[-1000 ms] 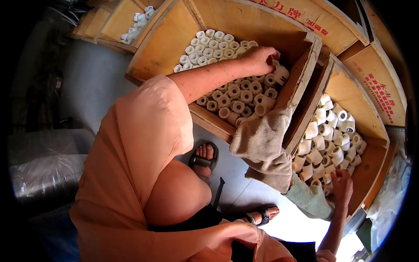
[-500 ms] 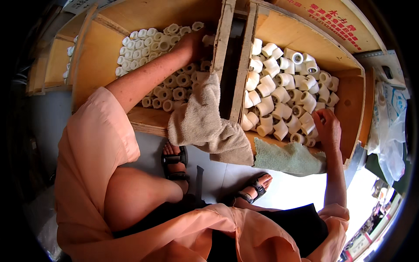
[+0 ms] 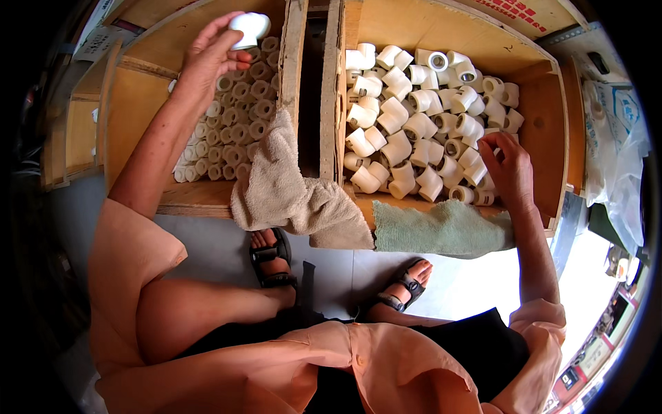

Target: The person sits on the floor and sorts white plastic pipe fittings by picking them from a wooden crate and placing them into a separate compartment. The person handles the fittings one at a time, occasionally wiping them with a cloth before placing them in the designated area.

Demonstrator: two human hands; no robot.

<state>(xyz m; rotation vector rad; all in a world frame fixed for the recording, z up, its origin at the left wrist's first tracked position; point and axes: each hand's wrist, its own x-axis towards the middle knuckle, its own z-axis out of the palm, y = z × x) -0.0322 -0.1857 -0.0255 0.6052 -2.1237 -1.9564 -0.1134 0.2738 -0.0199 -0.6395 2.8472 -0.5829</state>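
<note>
Above the left wooden box, my left hand (image 3: 209, 58) is closed on a white elbow pipe fitting (image 3: 249, 30), pinched between thumb and fingers. Beneath it, many white ring-ended plastic fittings (image 3: 227, 131) stand in close rows in that box. At the right side of the other box, my right hand (image 3: 510, 169) hangs beside the pile with its fingers loosely bent and apart. Nothing shows between them. White elbow pipe fittings (image 3: 396, 148) lie heaped in this right box, some with metal-lined openings turned up.
A wooden divider (image 3: 331, 90) and a dark gap separate the left box (image 3: 196, 207) from the right box (image 3: 545, 124). A beige towel (image 3: 276, 179) and a green cloth (image 3: 441, 228) drape over their front edges. Clear plastic bags (image 3: 614, 159) hang at the right.
My left hand has risen out of the left box's far corner, moving left with a white elbow fitting. My right hand stays by the right pile. The view has shifted slightly.
</note>
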